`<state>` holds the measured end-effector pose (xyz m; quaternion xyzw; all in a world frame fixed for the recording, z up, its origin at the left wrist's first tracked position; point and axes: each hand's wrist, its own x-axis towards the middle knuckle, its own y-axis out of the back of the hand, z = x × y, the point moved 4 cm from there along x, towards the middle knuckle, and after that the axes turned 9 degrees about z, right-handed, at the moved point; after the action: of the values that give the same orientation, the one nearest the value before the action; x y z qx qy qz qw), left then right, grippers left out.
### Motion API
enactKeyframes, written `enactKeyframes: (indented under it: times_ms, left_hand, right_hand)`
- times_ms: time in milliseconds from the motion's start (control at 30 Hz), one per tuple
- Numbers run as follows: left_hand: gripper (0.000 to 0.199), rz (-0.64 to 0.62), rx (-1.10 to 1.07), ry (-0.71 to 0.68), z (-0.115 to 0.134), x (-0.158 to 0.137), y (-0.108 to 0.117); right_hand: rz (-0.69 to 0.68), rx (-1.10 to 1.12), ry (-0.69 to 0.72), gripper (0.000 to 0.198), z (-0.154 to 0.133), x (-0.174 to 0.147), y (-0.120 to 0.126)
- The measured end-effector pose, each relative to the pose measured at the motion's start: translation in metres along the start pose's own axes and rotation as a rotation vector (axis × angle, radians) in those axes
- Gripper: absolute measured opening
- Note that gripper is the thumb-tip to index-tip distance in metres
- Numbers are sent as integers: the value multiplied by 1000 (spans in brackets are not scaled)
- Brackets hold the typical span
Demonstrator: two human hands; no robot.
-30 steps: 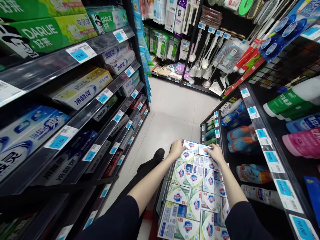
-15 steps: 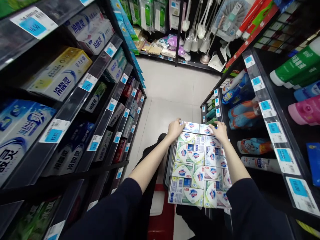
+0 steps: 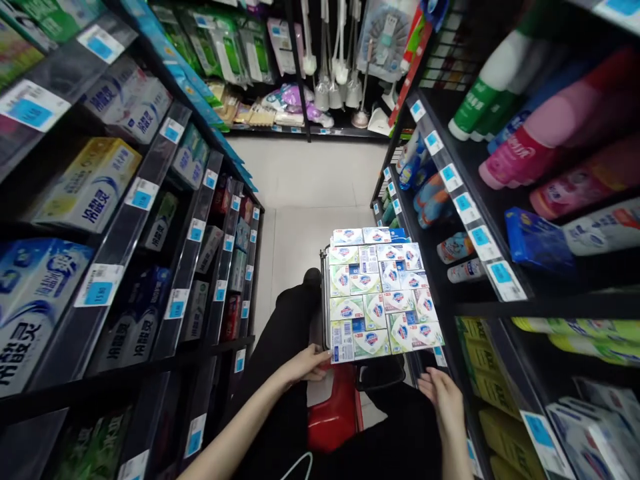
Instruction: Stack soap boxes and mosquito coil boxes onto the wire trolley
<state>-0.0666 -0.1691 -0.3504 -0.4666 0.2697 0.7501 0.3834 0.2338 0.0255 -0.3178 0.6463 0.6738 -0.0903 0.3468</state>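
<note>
Boxed soap bars (image 3: pixel 370 297), mostly white with green and blue printing, are packed in close rows before me. A dark rim (image 3: pixel 324 300) shows along their left side; what carries them underneath is mostly hidden. My left hand (image 3: pixel 307 365) is at the near left corner of the boxes, fingers stretched out, and it seems to touch the edge lightly. To the right of the near edge, my right hand (image 3: pixel 443 390) is held apart from the boxes, empty, with its fingers loosely extended.
Toothpaste boxes (image 3: pixel 95 193) fill the left shelves. On the right shelves stand bottles (image 3: pixel 520 150) and more soap packs (image 3: pixel 590 433). A red plastic piece (image 3: pixel 327 420) is below, between my legs. Brushes (image 3: pixel 340 73) hang at the aisle's end.
Both hands have left the far edge of the soap boxes and come back toward me, left to the near left corner, right off to the side. The view has turned rightward.
</note>
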Motion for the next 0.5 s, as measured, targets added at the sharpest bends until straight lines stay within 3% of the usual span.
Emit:
enactKeyframes:
  times_ms: [100,233,500]
  left_hand:
    - [48,-107,-173,57,-1,-5,-19]
    - [31,-196,-343,120,2,-9,-29]
    - [26,-189,-580,161,2,-6,-28]
  right_hand:
    - [-99,131,-65,56,23,2,-34]
    - [-154,182,-50,52,20,12,-65]
    - [-150,260,39,47,21,21,-86]
